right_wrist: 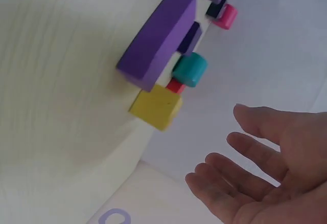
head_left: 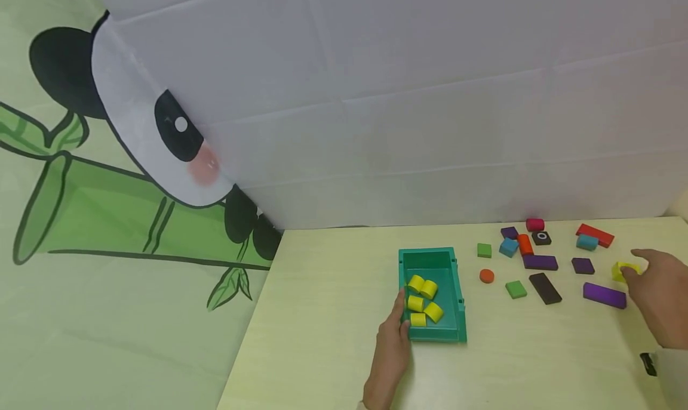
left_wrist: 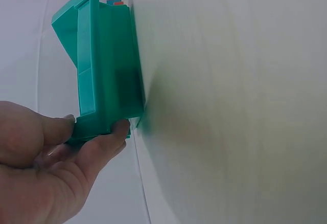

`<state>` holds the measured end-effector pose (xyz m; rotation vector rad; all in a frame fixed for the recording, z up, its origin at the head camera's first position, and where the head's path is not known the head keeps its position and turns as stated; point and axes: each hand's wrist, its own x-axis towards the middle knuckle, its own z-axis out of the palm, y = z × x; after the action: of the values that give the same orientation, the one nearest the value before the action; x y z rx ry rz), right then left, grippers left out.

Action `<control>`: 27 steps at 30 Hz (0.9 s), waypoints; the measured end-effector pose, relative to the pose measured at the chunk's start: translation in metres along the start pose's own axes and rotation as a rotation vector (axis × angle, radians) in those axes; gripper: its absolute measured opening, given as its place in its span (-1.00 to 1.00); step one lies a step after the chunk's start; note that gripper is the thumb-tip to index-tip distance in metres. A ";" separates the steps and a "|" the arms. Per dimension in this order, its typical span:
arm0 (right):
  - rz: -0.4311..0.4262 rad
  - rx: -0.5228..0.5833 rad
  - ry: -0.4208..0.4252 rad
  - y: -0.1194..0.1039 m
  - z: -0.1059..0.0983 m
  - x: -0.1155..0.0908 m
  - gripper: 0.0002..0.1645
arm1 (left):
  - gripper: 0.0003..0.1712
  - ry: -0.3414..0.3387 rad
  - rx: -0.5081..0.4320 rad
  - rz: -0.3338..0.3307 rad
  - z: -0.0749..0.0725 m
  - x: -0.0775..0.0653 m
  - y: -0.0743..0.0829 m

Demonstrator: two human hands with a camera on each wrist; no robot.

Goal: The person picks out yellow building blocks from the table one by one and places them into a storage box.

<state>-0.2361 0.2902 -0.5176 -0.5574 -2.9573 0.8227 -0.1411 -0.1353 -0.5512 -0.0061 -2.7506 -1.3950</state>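
A green plastic bin (head_left: 459, 314) stands on the table with several yellow cylinders (head_left: 415, 303) inside. My left hand (head_left: 391, 353) grips its left side near the front, and in the left wrist view thumb and fingers (left_wrist: 104, 144) pinch its wall. At the far right, my right hand (head_left: 660, 290) hovers beside a yellow block (head_left: 618, 271) with its fingers loosely spread. The right wrist view shows a gap between these fingertips and the yellow block (right_wrist: 157, 107). Just left of that hand lies a long purple block (head_left: 604, 295).
Many loose blocks lie right of the bin, among them an orange disc (head_left: 486, 276), a green square (head_left: 516, 289), a black block (head_left: 545, 288), a blue cylinder (head_left: 587, 242) and a red bar (head_left: 595, 235). A white cloth (head_left: 430, 129) hangs behind the table.
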 end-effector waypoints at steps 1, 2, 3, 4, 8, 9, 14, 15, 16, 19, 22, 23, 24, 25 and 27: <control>0.007 -0.007 0.002 0.002 0.001 0.002 -0.42 | -0.26 0.000 -0.001 0.000 0.000 0.000 0.000; 0.016 -0.013 -0.006 0.004 0.002 0.004 -0.41 | -0.26 -0.001 -0.003 -0.002 0.000 0.000 0.000; 0.017 -0.017 -0.014 0.006 0.003 0.006 -0.40 | -0.27 -0.002 -0.004 -0.003 -0.001 0.000 0.000; 0.014 -0.022 -0.023 0.009 0.004 0.008 -0.40 | -0.27 -0.002 -0.003 -0.003 -0.001 0.000 0.000; -0.002 -0.031 -0.095 0.016 0.007 0.013 -0.34 | -0.26 0.000 0.002 -0.009 -0.002 0.000 0.000; -0.007 -0.036 -0.107 0.018 0.008 0.014 -0.34 | -0.26 0.001 0.002 -0.009 -0.002 0.000 0.000; -0.026 -0.024 -0.120 0.020 0.014 0.017 -0.38 | -0.26 -0.005 0.003 -0.004 -0.003 0.001 0.001; -0.027 -0.025 -0.115 0.020 0.015 0.017 -0.41 | -0.26 -0.005 0.004 -0.002 -0.003 0.001 0.001; -0.025 -0.025 -0.113 0.020 0.016 0.017 -0.42 | -0.27 -0.001 0.008 0.006 -0.003 0.001 0.001; -0.005 -0.047 -0.118 0.018 0.019 0.018 -0.46 | -0.26 0.000 0.009 0.006 -0.004 0.001 0.002; 0.010 -0.065 -0.128 0.015 0.021 0.019 -0.47 | -0.26 -0.001 0.008 -0.002 -0.005 0.000 0.001; 0.013 -0.068 -0.132 0.015 0.020 0.019 -0.47 | -0.26 -0.004 0.006 -0.013 -0.005 0.000 0.002; 0.017 -0.072 -0.134 0.014 0.020 0.019 -0.47 | -0.26 -0.004 0.006 -0.017 -0.005 0.000 0.001; 0.017 -0.075 -0.136 0.014 0.020 0.019 -0.47 | -0.25 -0.004 0.007 -0.020 -0.005 -0.001 0.001; 0.016 -0.068 -0.152 0.012 0.018 0.020 -0.45 | -0.25 -0.002 0.009 -0.023 -0.005 -0.001 0.001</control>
<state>-0.2526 0.2975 -0.5410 -0.5451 -3.1328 0.8031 -0.1397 -0.1387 -0.5472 0.0247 -2.7675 -1.3892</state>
